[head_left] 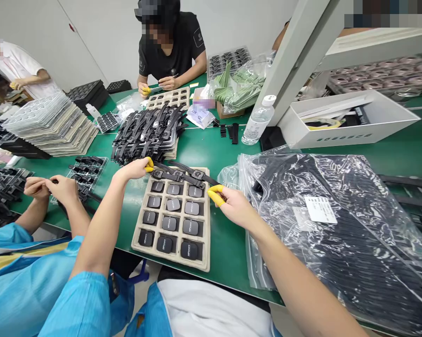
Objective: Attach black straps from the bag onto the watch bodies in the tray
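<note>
Yellow covers sit on some fingertips of both my hands. My left hand [141,168] pinches one end of a black watch strap [185,178] at the tray's upper left. The other end of that strap is between the fingers of my right hand [228,199], at the tray's right edge. The strap is stretched over the top of a beige compartment tray [135,234]. Several black watches with straps lie across the tray's top row. Square dark pieces with pale lettering [169,223] fill the compartments below.
Behind my left hand is a pile of black-strapped watches [148,133]. A clear bag of black straps [337,224] covers the right side. A bottle [258,120] and white box [351,119] stand behind it. A co-worker's hands [61,189] are at left; another person [172,47] sits opposite.
</note>
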Available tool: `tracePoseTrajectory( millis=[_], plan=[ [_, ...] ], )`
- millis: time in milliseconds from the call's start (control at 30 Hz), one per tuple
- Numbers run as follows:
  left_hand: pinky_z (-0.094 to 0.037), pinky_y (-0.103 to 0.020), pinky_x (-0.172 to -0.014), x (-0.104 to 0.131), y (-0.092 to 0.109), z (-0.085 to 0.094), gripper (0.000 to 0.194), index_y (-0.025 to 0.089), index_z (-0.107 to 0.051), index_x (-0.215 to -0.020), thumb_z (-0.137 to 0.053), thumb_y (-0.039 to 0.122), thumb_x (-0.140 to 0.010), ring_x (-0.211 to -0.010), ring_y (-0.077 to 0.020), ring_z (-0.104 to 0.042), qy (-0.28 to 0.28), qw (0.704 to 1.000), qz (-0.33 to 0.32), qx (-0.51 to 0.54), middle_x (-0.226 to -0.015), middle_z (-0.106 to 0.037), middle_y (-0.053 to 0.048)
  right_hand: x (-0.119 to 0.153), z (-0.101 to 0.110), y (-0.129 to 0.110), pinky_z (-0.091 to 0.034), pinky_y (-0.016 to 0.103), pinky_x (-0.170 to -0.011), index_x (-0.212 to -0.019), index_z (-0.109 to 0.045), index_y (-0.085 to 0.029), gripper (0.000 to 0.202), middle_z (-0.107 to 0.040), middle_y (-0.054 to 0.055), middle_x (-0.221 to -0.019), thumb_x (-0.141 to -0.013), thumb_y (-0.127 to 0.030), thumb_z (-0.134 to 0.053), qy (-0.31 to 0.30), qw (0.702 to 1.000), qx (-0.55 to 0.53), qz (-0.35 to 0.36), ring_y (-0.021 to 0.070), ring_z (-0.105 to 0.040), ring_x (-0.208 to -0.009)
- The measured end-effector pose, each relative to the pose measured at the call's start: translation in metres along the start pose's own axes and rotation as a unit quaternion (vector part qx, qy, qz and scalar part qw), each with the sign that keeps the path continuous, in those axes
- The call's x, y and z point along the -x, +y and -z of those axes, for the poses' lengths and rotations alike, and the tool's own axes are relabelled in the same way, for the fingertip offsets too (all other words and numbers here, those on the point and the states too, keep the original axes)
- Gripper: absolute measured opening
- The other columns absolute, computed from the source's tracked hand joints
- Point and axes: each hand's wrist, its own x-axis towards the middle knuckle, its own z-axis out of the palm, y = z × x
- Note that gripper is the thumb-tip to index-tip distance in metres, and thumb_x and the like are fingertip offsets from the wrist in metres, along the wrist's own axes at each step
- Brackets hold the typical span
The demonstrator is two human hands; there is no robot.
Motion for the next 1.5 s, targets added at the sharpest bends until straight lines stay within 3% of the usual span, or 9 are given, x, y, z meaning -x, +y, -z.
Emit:
tracePoseTrajectory(
  millis=[200,333,400,600,700,933,1100,1333,1500],
  plan=[
    [-0.031,-0.048,-0.124,0.010,0.001,-0.012,0.032,0.015,-0.061,-0.126,-0.051,0.030,-0.100,-0.127,-0.0265,-0.062,0.067,0.997,0.018,-0.039,-0.136,-0.070,-0.016,0.000,0.001,-0.003,-0.037,0.030,-0.056,-0.101,-0.073,-0.022,0.022,-0.066,-0.001,-0.067,-0.095,-0.038,-0.059,-0.008,1.000,0.018,0.000,0.0170,-0.051,-0.055],
    [-0.034,-0.057,-0.122,0.035,0.016,-0.015,0.040,0.009,-0.060,-0.133,-0.048,0.030,-0.101,-0.133,-0.0348,-0.058,0.143,0.983,0.043,-0.108,-0.140,-0.065,-0.023,-0.002,0.000,-0.005,-0.037,0.031,-0.058,-0.101,-0.073,-0.022,0.020,-0.066,-0.001,-0.068,-0.093,-0.033,-0.059,-0.012,0.999,0.029,0.005,0.0171,-0.053,-0.057],
    [-0.046,-0.052,-0.113,0.046,0.041,-0.019,0.040,0.007,-0.063,-0.130,-0.048,0.030,-0.101,-0.128,-0.0367,-0.061,0.142,0.982,0.033,-0.119,-0.133,-0.067,-0.025,-0.004,-0.001,-0.003,-0.038,0.031,-0.060,-0.101,-0.073,-0.022,0.020,-0.065,-0.001,-0.068,-0.094,-0.033,-0.058,0.006,0.999,0.033,-0.001,0.0174,-0.054,-0.059],
    [-0.053,-0.047,-0.100,0.051,0.146,-0.061,0.031,0.012,-0.073,-0.108,-0.047,0.028,-0.104,-0.112,-0.0345,-0.064,0.107,0.969,-0.170,-0.142,-0.111,-0.071,-0.018,-0.015,0.000,0.016,-0.052,0.039,-0.088,-0.116,-0.066,-0.022,0.026,-0.069,0.009,-0.105,-0.095,-0.034,-0.056,0.197,0.980,0.042,0.006,0.0241,-0.065,-0.095],
    [-0.053,-0.049,-0.098,0.044,0.168,-0.087,0.032,0.011,-0.074,-0.101,-0.045,0.023,-0.104,-0.110,-0.0358,-0.061,0.139,0.956,-0.190,-0.174,-0.106,-0.070,-0.020,-0.021,0.005,0.025,-0.046,0.049,-0.110,-0.119,-0.063,-0.020,0.028,-0.066,0.015,-0.121,-0.092,-0.028,-0.057,0.237,0.967,0.097,0.002,0.0312,-0.059,-0.122],
    [-0.052,-0.047,-0.096,0.043,0.156,-0.102,0.031,0.012,-0.073,-0.104,-0.044,0.019,-0.101,-0.110,-0.0355,-0.058,0.172,0.944,-0.204,-0.192,-0.110,-0.069,-0.020,-0.017,0.006,0.015,-0.027,0.056,-0.128,-0.136,-0.059,-0.014,0.044,-0.055,0.022,-0.150,-0.094,-0.025,-0.056,0.178,0.967,0.167,-0.076,0.0359,-0.036,-0.153],
    [-0.053,-0.048,-0.098,0.044,0.154,-0.100,0.032,0.011,-0.073,-0.112,-0.045,0.021,-0.101,-0.115,-0.0360,-0.058,0.171,0.952,-0.195,-0.161,-0.121,-0.068,-0.020,0.027,0.026,-0.016,-0.012,0.061,-0.132,-0.159,-0.043,-0.015,0.071,-0.026,0.020,-0.175,-0.099,-0.050,-0.056,0.097,0.961,0.148,-0.214,0.0375,-0.001,-0.167],
    [-0.054,-0.049,-0.095,0.041,0.153,-0.100,0.034,0.010,-0.072,-0.117,-0.045,0.022,-0.102,-0.121,-0.0382,-0.057,0.152,0.961,-0.191,-0.130,-0.125,-0.067,-0.021,0.087,0.074,-0.031,-0.029,0.056,-0.129,-0.163,-0.039,-0.028,0.074,-0.040,0.010,-0.171,-0.100,-0.065,-0.048,0.118,0.949,0.097,-0.274,0.0353,-0.032,-0.160],
    [-0.055,-0.048,-0.092,0.042,0.154,-0.099,0.033,0.010,-0.073,-0.117,-0.046,0.022,-0.101,-0.120,-0.0381,-0.058,0.149,0.962,-0.189,-0.130,-0.122,-0.068,-0.020,0.094,0.106,-0.012,-0.020,0.064,-0.131,-0.165,-0.036,-0.021,0.073,-0.033,0.016,-0.174,-0.103,-0.059,-0.038,0.088,0.911,0.272,-0.296,0.0401,-0.023,-0.163]
  ],
)
